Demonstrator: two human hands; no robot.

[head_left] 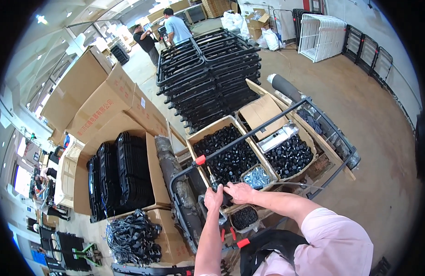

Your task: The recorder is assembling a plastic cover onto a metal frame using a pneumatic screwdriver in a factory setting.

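Note:
In front of me, both hands close around a dark power screwdriver (215, 183) with a brass-coloured tip. My left hand (213, 198) wraps its near side, fingers curled. From the right, my right hand (240, 192) grips it too, and its fingers partly hide the tool's body. Under and around them runs a black tubular frame (263, 126) with red fittings, lying across open boxes. Small black plastic caps fill one box (226, 149). Beside my right hand sits a tray of silvery screws (256, 177); nearer me is a tub of small black parts (244, 217).
A carton (158, 172) of black panels stands left, with a heap of black straps (134, 237) nearer. Stacked black frames (212, 69) rise ahead. A second box of black caps (291, 156) lies right. Two people (175, 30) stand far ahead. A thin hose (291, 184) trails right.

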